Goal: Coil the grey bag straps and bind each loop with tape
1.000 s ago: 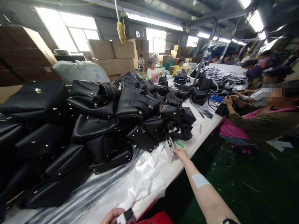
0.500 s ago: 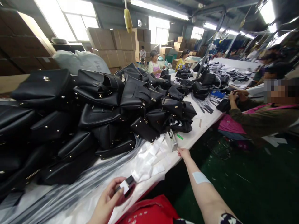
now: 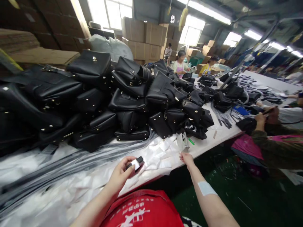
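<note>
My left hand (image 3: 121, 171) is closed around a folded black strap (image 3: 140, 160) with a white band round its middle, just above the table's front edge. My right hand (image 3: 187, 158) has its fingers pinched together at the edge of the white table (image 3: 201, 146); whatever may be between them is too small to make out. Just beyond those fingertips stands a pale grey object (image 3: 182, 142), its kind unclear. Loose white paper pieces (image 3: 157, 153) lie between my two hands. Long dark strips (image 3: 78, 159) run along the table to the left.
Black handbags (image 3: 132, 77) are heaped high along the far side of the table. A green strip (image 3: 191, 141) lies right of the grey object. A co-worker's hands (image 3: 260, 119) work at the right. Cardboard boxes (image 3: 155, 34) stack up behind, and other people sit farther back.
My view has swung left, so the scene sits farther right. The left hand, still gripping the black strap, appears higher in view. The right hand stays pinched beside the grey object.
</note>
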{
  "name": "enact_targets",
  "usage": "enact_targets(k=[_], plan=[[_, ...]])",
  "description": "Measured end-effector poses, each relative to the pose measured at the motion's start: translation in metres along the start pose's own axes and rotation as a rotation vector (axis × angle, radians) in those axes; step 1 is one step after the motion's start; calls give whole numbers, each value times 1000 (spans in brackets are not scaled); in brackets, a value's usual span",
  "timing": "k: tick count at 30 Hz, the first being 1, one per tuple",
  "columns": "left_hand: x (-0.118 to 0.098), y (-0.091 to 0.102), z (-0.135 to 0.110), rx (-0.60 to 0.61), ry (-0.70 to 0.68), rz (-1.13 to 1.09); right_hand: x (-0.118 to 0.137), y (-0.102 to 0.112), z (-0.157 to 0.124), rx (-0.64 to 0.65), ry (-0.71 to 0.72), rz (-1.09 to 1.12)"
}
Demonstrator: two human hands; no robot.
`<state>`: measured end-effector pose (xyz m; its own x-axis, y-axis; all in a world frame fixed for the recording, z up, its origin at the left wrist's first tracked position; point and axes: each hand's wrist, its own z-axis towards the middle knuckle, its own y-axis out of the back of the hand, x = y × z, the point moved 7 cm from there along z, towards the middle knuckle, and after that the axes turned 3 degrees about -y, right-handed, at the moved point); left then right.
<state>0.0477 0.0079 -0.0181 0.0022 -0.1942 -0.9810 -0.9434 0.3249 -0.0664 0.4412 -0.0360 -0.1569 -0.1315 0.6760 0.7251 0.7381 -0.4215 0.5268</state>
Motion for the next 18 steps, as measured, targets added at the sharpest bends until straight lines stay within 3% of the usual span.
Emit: enact_targets(k=[3, 7, 10, 13, 18], plan=[[4, 0, 5, 0, -79, 11, 56, -46, -46, 179, 173, 77], [6, -4, 7, -9, -154, 58, 127, -90, -147, 481, 497, 258], [3, -5, 7, -30, -210, 114, 149, -107, -204, 604, 586, 291], [-2, -2, 6, -64, -250, 152, 149, -120, -218, 619, 546, 281], [-9, 4, 5, -99, -281, 157, 142, -133, -209, 599, 498, 241]])
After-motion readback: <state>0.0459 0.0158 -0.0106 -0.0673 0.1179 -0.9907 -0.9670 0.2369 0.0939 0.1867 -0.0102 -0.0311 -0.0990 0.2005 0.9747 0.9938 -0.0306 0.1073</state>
